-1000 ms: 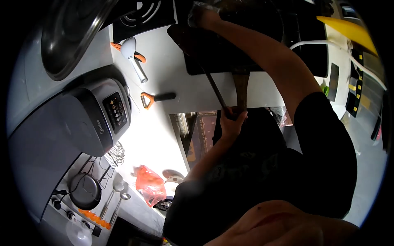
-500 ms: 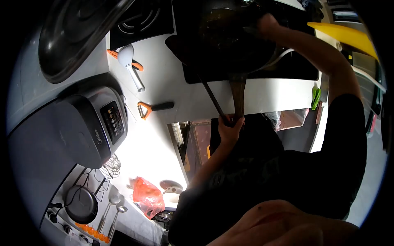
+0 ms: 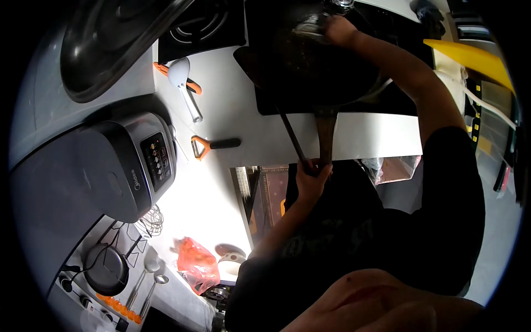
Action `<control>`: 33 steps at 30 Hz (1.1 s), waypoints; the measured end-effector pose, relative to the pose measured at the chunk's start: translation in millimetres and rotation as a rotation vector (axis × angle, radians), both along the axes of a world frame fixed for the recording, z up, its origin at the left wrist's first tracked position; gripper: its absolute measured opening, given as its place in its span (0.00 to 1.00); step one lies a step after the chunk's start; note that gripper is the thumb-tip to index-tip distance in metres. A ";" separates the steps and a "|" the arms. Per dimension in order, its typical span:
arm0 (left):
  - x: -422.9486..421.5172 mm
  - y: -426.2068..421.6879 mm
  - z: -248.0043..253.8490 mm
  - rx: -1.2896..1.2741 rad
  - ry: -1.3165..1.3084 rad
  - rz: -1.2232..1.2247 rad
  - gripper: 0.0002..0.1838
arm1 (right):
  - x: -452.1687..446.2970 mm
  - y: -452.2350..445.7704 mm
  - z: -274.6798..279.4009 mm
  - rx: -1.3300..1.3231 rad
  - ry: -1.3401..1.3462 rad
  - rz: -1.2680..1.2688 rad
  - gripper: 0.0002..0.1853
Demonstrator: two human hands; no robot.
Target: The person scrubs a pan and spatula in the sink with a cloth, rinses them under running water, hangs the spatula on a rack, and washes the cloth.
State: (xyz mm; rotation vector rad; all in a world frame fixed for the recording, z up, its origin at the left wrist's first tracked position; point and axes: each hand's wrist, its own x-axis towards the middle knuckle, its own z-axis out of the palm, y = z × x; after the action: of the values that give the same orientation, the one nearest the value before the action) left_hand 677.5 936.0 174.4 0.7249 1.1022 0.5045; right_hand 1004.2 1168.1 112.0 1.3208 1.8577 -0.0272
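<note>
My left hand (image 3: 312, 176) is closed round the thin dark handle of a spatula (image 3: 290, 135), right beside the wooden handle (image 3: 326, 135) of a large dark pan (image 3: 332, 77). The spatula's dark blade lies at the pan's left side. Over the far part of the pan is my right hand (image 3: 340, 30), its fingers dark and partly hidden. A shiny, clear-looking thing (image 3: 310, 27) shows just left of those fingers, too blurred to name. Whether the right hand grips it is unclear. The pan's inside is dark with small glints.
On the left stand a rice cooker (image 3: 127, 166), an orange peeler (image 3: 207, 146) and a pale ladle (image 3: 185, 88). A large lid (image 3: 105, 50) looms at upper left. Lower down are a red plastic bag (image 3: 196, 265) and a small pan (image 3: 106, 269). A yellow object (image 3: 470, 60) is at right.
My right hand went from the pan's far left over to its right side, then moved back a little left. My left hand stays at the handles. The view has shifted slightly.
</note>
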 end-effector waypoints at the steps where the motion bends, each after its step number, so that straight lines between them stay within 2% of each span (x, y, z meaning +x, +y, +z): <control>1: 0.0 -0.4 -3.3 0.019 -0.010 0.010 0.20 | 10.7 -3.5 -4.5 -0.031 -0.057 -0.055 0.21; 3: -0.1 -0.3 -4.1 0.022 -0.029 0.039 0.20 | 20.6 -25.1 -4.0 -0.040 -0.092 -0.180 0.20; 5: 0.9 -0.3 -2.0 -0.008 -0.048 0.078 0.20 | 5.6 -48.5 7.2 -0.245 -0.005 -0.190 0.19; 6: 0.7 -1.2 -2.9 -0.007 -0.057 0.077 0.20 | -4.0 -54.2 9.4 -0.472 0.060 -0.128 0.18; 10: -0.7 -1.5 -8.5 0.006 -0.054 0.062 0.20 | -95.4 -56.5 8.7 -0.346 0.553 -0.194 0.15; 12: -1.5 -0.4 -7.6 0.001 -0.038 0.053 0.20 | -128.8 -18.3 1.3 -0.274 0.531 -0.274 0.16; 14: -1.0 1.6 -2.3 -0.013 -0.025 0.049 0.20 | -138.0 23.6 -18.2 0.121 0.515 -0.160 0.18; 15: -1.9 3.0 -2.1 -0.028 0.019 -0.006 0.20 | -133.6 51.3 1.2 0.187 0.635 -0.472 0.21; 16: -3.1 4.0 -3.9 -0.008 0.012 -0.006 0.20 | -117.5 69.8 -2.6 0.402 0.717 -0.652 0.22; 17: -4.9 3.6 -5.7 0.008 0.004 -0.007 0.20 | -86.4 91.1 -35.2 0.653 0.787 -0.788 0.21; 18: -6.2 1.8 -7.2 0.020 -0.008 -0.009 0.21 | -78.1 89.2 -1.7 0.755 0.913 -1.093 0.19; 19: -5.9 -1.0 -11.1 -0.012 -0.047 0.030 0.20 | -61.4 95.1 -0.6 1.071 1.098 -1.256 0.10; 20: -6.1 0.2 -8.3 -0.005 -0.013 0.012 0.20 | -64.9 79.3 43.7 1.101 1.152 -1.367 0.12; 22: -3.3 4.9 -0.9 0.012 0.045 -0.022 0.21 | -44.9 101.0 -26.6 1.427 0.645 -1.374 0.14; 23: -2.1 5.0 -2.2 0.009 0.027 -0.010 0.20 | -34.5 102.5 -51.0 1.209 0.752 -1.233 0.14; 24: -2.5 3.7 -4.5 0.006 0.012 0.002 0.20 | -36.9 97.4 -50.5 0.989 0.844 -1.087 0.15; 25: -3.3 3.0 -5.6 0.003 0.001 0.013 0.20 | -41.1 89.5 -47.7 0.767 0.922 -0.940 0.16; 26: -3.6 4.1 -4.3 0.001 0.001 0.007 0.20 | -67.9 78.0 -20.7 0.620 0.887 -0.811 0.18; 27: -4.0 6.1 -2.6 -0.001 0.000 -0.003 0.20 | -77.4 80.7 -43.7 0.586 0.889 -0.759 0.18; 28: -4.1 7.4 -1.7 -0.006 -0.001 -0.016 0.20 | -98.6 70.6 -35.7 0.527 0.933 -0.675 0.17; 29: -4.7 6.7 -2.0 0.001 0.008 -0.023 0.20 | -108.3 56.5 -47.3 0.556 0.995 -0.413 0.19; 31: -4.8 7.3 -4.3 0.021 0.019 -0.029 0.20 | -121.1 24.8 -42.9 0.074 0.816 -0.154 0.18; 33: -4.9 8.5 -3.6 0.007 0.010 -0.022 0.20 | -116.4 -23.2 -44.5 -0.218 0.540 0.188 0.15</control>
State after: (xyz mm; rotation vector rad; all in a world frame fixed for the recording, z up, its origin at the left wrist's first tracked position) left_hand 672.6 944.6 170.8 0.7461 1.1006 0.4868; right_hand 887.8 1145.0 67.5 1.0456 2.3427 -0.5174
